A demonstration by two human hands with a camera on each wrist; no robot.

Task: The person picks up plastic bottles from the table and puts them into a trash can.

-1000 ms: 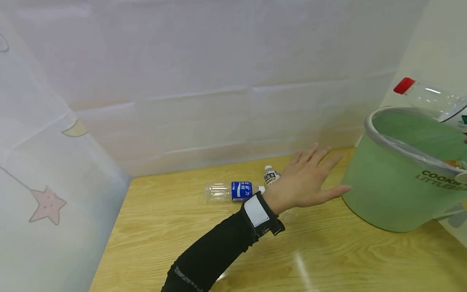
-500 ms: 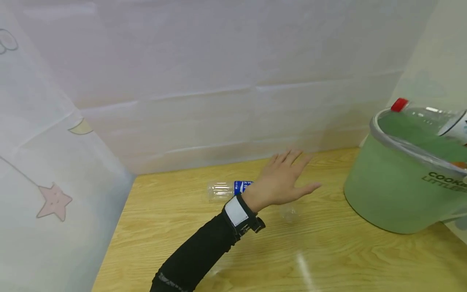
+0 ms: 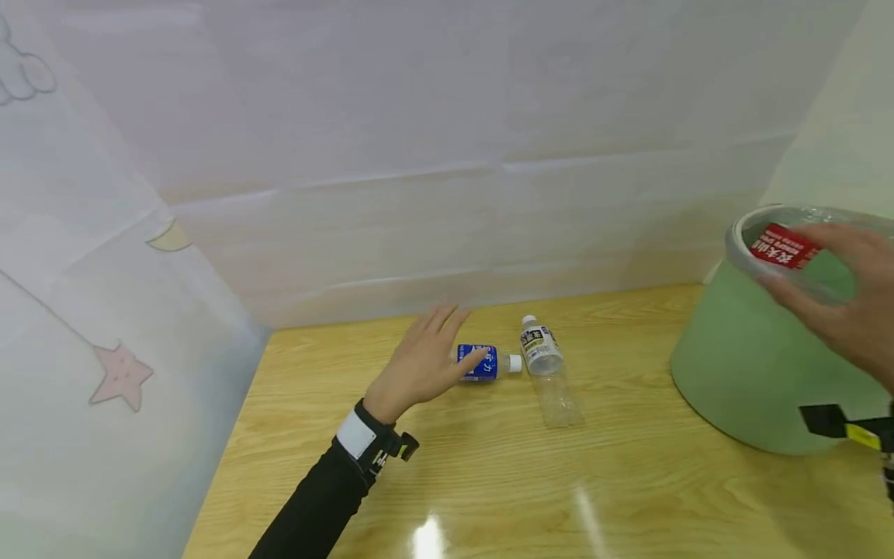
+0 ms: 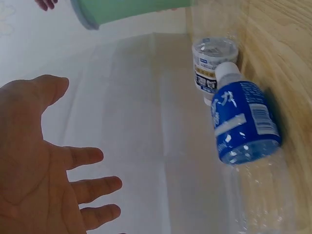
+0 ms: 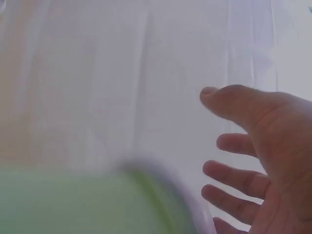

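One red-labelled bottle point(image 3: 785, 250) is seen inside the green bin point(image 3: 733, 365), under the spread right hand point(image 3: 848, 303). Two remain on the table point(image 3: 628, 481): the blue-labelled bottle point(image 3: 482, 362), at three o'clock of the spread left hand point(image 3: 419, 365), and the white-labelled bottle point(image 3: 543, 365).

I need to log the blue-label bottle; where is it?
In the head view the blue-label bottle lies mid-table, under the left hand's fingertips, beside the white-label bottle.

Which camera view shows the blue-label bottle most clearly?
The left wrist view: the blue-label bottle fills the frame, label and white cap sharp. In the head view the left hand partly covers the bottle. The right wrist view does not show it.
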